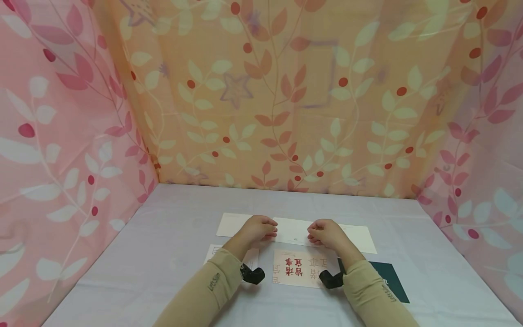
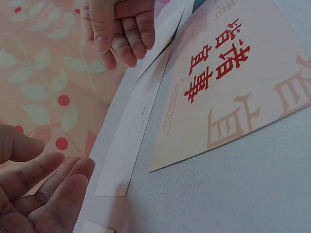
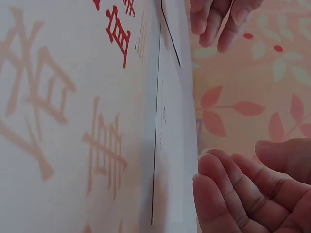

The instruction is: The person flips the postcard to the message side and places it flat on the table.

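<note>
My left hand (image 1: 258, 228) hovers over the gap between a cream card (image 1: 230, 225) and the middle cream card (image 1: 291, 230) of the back row. Its fingers (image 2: 53, 189) are loosely bent in the left wrist view, with nothing in them. On the other side, my right hand (image 1: 327, 232) is above the middle card's right end, close to the right-hand cream card (image 1: 362, 238). In the right wrist view its fingers (image 3: 233, 189) are relaxed and hold nothing. Nearer me lies a pale card with red characters (image 1: 294, 268), flat between both forearms.
A white printed card (image 1: 252, 259) is partly hidden under the left forearm. The right forearm covers part of a dark green card (image 1: 392, 277). Black wrist cameras (image 1: 253, 275) hang below both wrists. Patterned curtains (image 1: 278, 91) enclose the white-covered table (image 1: 143, 254).
</note>
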Available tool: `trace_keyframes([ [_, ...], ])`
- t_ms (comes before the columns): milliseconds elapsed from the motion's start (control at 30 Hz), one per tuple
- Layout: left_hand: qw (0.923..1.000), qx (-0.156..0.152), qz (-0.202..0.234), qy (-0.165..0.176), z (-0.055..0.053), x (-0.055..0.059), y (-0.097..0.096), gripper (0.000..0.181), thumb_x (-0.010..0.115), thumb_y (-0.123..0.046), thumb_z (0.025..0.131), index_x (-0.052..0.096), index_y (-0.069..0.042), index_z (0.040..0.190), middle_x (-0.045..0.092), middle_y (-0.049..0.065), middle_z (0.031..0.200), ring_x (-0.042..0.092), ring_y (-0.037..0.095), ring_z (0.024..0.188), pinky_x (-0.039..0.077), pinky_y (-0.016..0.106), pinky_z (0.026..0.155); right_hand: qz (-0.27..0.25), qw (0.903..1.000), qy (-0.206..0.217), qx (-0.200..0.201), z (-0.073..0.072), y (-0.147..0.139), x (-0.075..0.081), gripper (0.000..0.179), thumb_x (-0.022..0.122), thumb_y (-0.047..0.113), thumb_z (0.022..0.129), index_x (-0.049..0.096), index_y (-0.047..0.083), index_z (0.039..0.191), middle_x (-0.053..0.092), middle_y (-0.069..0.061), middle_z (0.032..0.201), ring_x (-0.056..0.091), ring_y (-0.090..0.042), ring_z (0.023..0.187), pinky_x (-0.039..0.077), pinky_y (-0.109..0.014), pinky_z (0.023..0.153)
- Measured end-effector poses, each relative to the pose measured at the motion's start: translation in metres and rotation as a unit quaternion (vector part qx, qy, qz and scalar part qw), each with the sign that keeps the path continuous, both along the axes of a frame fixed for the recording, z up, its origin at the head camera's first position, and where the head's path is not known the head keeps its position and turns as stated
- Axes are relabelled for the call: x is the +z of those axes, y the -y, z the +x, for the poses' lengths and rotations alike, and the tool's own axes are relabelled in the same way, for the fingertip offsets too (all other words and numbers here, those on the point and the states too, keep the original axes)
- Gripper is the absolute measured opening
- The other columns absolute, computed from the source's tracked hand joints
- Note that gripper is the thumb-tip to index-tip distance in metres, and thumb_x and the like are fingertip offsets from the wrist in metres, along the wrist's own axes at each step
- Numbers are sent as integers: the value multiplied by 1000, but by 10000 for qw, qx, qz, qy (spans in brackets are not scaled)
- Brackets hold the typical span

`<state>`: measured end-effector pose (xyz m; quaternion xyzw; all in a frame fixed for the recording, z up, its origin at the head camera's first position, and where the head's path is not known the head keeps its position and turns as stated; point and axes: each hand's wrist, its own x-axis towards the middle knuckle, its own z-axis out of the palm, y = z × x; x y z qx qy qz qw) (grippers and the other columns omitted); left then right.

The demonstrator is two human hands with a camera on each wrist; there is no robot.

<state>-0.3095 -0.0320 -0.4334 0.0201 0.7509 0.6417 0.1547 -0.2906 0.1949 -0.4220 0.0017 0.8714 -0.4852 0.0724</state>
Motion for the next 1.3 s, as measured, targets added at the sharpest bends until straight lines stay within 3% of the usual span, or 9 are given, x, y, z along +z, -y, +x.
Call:
trace_keyframes([
  [300, 9991, -33, -359, -207, 3, 3, 23, 26, 56, -6, 88, 60, 6, 110, 64, 14, 97, 63, 16, 79, 53, 30, 74, -32, 9995, -158, 264, 2, 26, -10, 14, 60, 10, 87, 63, -3, 90, 66, -6, 76, 63, -17, 68, 53, -31, 63],
  [600, 9965, 125, -697, -439, 9, 6, 46, 24, 57, -7, 87, 61, 5, 108, 66, 12, 95, 64, 17, 80, 53, 29, 73, -22, 9979, -314, 570, 8, 49, -15, 13, 60, 12, 88, 65, 1, 88, 65, -4, 77, 62, -16, 69, 52, -30, 64],
  [767, 9957, 158, -810, -422, 13, 8, 60, 26, 57, -8, 88, 61, 5, 110, 66, 14, 98, 64, 18, 82, 53, 29, 74, -105, 9972, -163, 724, 14, 63, -16, 13, 60, 13, 88, 64, 1, 90, 64, -6, 79, 60, -16, 68, 52, -29, 61],
  [900, 9949, 308, -891, -349, 16, 10, 72, 26, 56, -9, 88, 61, 4, 111, 66, 13, 99, 64, 18, 83, 53, 29, 74, -273, 9966, 46, 778, 20, 74, -17, 12, 60, 12, 87, 64, 1, 91, 63, -7, 79, 59, -16, 67, 52, -29, 60],
  [1300, 9921, 747, -966, -279, 23, 10, 95, 25, 58, -6, 86, 62, 2, 109, 66, 10, 96, 64, 15, 80, 53, 26, 72, -371, 9938, -85, 1048, 31, 94, -16, 12, 60, 10, 87, 64, -2, 90, 65, -9, 77, 63, -16, 68, 54, -30, 61],
])
